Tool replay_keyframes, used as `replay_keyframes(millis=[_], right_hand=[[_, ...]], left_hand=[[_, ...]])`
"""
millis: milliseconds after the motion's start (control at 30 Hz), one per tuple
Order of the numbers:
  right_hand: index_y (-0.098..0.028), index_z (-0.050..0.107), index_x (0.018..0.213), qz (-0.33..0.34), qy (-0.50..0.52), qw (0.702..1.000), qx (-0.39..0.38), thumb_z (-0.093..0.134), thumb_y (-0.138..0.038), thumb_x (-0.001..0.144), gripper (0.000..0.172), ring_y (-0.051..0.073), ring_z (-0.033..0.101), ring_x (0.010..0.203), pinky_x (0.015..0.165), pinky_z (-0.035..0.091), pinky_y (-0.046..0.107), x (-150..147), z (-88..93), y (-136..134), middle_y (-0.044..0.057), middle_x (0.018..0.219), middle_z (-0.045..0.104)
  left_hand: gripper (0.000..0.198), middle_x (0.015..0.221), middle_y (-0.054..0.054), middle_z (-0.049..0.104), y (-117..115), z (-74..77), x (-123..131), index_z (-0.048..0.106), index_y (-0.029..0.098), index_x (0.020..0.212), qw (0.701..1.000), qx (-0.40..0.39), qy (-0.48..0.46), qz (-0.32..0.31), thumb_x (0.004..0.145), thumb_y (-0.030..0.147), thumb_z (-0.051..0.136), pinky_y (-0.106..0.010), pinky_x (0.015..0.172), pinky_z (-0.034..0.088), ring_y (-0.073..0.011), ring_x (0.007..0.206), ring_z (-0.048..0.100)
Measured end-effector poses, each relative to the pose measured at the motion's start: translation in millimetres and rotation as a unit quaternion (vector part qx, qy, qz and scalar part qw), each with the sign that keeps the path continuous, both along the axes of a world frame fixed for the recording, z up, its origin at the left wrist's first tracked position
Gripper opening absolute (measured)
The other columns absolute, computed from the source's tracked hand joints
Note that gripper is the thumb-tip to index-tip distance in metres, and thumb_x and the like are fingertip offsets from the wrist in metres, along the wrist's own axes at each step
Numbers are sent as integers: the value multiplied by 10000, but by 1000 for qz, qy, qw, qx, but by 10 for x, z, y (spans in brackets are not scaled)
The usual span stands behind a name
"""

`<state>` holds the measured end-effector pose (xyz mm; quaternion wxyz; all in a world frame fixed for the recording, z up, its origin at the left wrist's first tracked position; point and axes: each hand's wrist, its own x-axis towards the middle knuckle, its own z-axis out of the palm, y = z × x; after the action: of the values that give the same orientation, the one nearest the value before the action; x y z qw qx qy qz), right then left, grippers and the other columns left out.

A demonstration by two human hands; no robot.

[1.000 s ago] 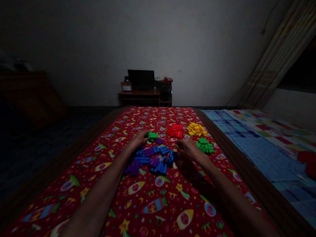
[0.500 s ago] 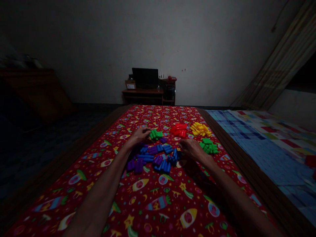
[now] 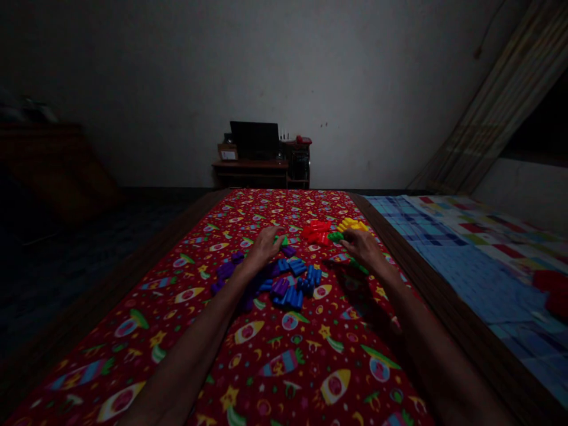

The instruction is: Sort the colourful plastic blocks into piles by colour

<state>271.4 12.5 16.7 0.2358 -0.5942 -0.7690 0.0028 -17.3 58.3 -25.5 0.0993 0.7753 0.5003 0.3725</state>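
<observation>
Small plastic blocks lie sorted by colour on a red cloth with a rocket print (image 3: 275, 361). My left hand (image 3: 265, 247) lies with curled fingers over a small heap of green blocks (image 3: 282, 240), which it mostly hides. My right hand (image 3: 364, 246) is cupped over the other green heap, with a green block (image 3: 335, 236) showing at its fingertips. Just beyond the hands sit a red heap (image 3: 316, 232) and a yellow heap (image 3: 350, 224). Blue and purple blocks (image 3: 290, 285) are spread between my forearms, and a few purple ones (image 3: 225, 272) lie left of my left arm.
The cloth covers a long wooden-edged surface (image 3: 444, 296). A checked blanket (image 3: 470, 260) lies to the right, with something red (image 3: 552, 290) on it. A low desk with a dark screen (image 3: 255, 142) stands at the far wall. The room is dim.
My left hand has slid right onto its green heap. My right hand has moved forward and right, from the blue blocks onto the other green heap, pushing it toward the red and yellow heaps.
</observation>
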Motion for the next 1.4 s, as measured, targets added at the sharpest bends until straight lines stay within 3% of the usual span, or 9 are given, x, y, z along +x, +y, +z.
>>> replay_keyframes(millis=[100,233,433,600,767,1000,1167,1267,1400], right_hand=[[-165,720,1004,-141,-65,988,-7,572,-256,839,239,217,642,873,663,392,264,416,51,52,116,991,719],[-170,712,1080,-197,-87,975,-63,590,-272,825,301,233,638,956,676,394,273,752,4,112,113,1071,708],[-162,734,1040,-182,-51,976,-107,607,-269,809,285,202,646,887,642,375,255,826,79,95,100,998,723],[-156,748,992,-160,-31,980,-117,622,-282,806,258,186,648,831,616,364,244,777,270,10,89,934,731],[-192,758,985,-156,-88,971,-161,666,-262,775,240,198,656,855,653,391,246,616,303,-1,90,961,729],[-204,752,984,-119,-146,955,-227,671,-323,787,244,248,650,933,654,409,270,468,297,-29,114,1052,713],[-184,739,976,-130,-102,974,-157,576,-360,878,259,200,640,841,638,370,253,439,410,-92,112,969,715],[-150,730,865,-76,-44,993,-80,498,-350,928,312,158,597,719,605,324,247,269,416,-124,83,810,693],[-123,691,774,119,61,988,-74,455,-359,944,375,106,510,619,571,293,226,-126,265,-148,18,674,618]], left_hand=[[450,1294,-120,614,75,-216,-156,566,168,1272,997,14,64,36,827,225,533,-463,1079,382,-270,1243,525],[466,1280,-149,621,80,-331,-239,557,141,1288,990,-48,129,14,840,266,541,-423,1026,427,-288,1203,561],[334,1034,-115,712,91,-126,-227,663,155,1070,990,-64,117,50,786,323,611,-366,886,491,-283,1004,641],[332,1061,-125,703,102,129,-202,670,151,1025,990,-52,97,93,746,330,645,-364,867,500,-299,1004,643],[393,1069,-108,698,5,294,-77,640,151,1077,993,-57,92,45,703,274,651,-356,836,516,-278,961,658],[369,1039,-94,701,-97,327,75,645,159,1036,997,-42,67,-11,688,281,628,-354,813,528,-262,916,667],[342,994,-68,716,-184,357,173,663,178,1021,996,-51,53,-41,699,293,651,-343,807,531,-240,883,670],[330,948,-50,724,-280,384,294,672,186,1009,994,-70,42,-68,715,335,681,-319,755,540,-224,835,674],[342,982,-47,716,-413,377,459,658,193,1036,993,-60,24,-101,725,328,695,-307,744,542,-210,817,676]])
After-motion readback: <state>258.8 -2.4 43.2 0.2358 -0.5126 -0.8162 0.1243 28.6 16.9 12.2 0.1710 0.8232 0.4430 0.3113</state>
